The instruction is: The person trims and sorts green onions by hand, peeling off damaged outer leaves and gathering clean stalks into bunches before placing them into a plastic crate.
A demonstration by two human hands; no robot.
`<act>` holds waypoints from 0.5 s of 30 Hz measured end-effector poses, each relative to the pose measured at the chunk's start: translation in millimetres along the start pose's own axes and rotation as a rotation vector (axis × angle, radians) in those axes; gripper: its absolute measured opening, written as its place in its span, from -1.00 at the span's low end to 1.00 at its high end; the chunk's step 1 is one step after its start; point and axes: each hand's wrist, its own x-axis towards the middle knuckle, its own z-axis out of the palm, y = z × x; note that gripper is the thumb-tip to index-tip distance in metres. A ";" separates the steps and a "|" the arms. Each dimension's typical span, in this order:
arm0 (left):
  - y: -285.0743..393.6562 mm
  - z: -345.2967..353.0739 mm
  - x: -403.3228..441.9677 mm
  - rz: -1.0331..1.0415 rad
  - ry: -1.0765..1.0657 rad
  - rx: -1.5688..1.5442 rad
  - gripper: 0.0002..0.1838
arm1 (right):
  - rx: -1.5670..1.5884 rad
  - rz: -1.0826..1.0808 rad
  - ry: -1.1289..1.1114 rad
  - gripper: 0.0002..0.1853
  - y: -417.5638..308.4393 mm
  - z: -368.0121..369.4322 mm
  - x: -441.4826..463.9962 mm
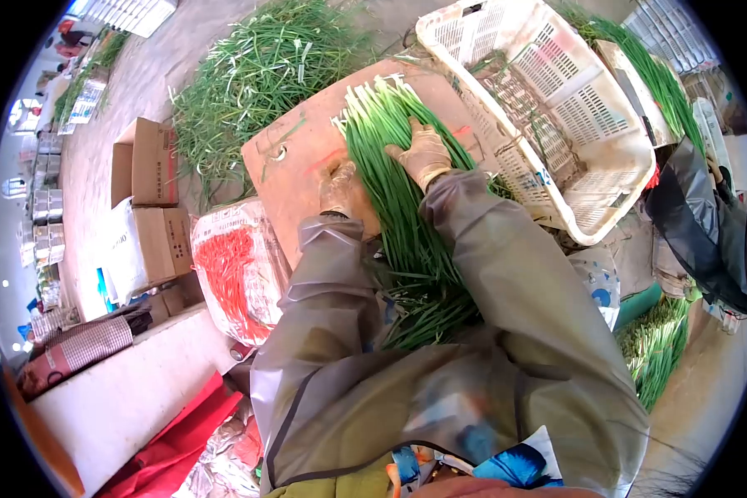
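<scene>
A thick bundle of garlic chives (388,170) lies on a brown board (274,187), its pale stem ends pointing away from me and its green leaves trailing towards my lap. My right hand (426,155), in a thin glove, grips the bundle from above on its right side, thumb across the stems. Left of the bundle, my gloved left hand (337,189) rests low over the board with curled fingers; whatever is in them cannot be made out. Red marks or strips show on the board on both sides of the bundle.
A large heap of loose chives (266,79) lies beyond the board. At right stands a white plastic crate (577,108). Red ties (228,270) lie on a white sack (266,253) at left, near cardboard boxes (153,166). More chives (656,344) lie at lower right.
</scene>
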 end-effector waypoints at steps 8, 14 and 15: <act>-13.2 33.6 16.2 0.019 0.056 -0.436 -0.41 | 0.181 0.119 0.007 -0.15 49.1 -16.1 -9.9; -6.7 46.8 12.1 -0.060 -0.064 -0.323 -0.43 | 0.118 -0.209 -0.051 0.05 -6.6 29.9 -38.3; -9.8 50.6 13.7 0.022 -0.023 -0.279 -0.42 | 0.045 -0.167 -0.129 0.03 -10.7 31.5 -39.3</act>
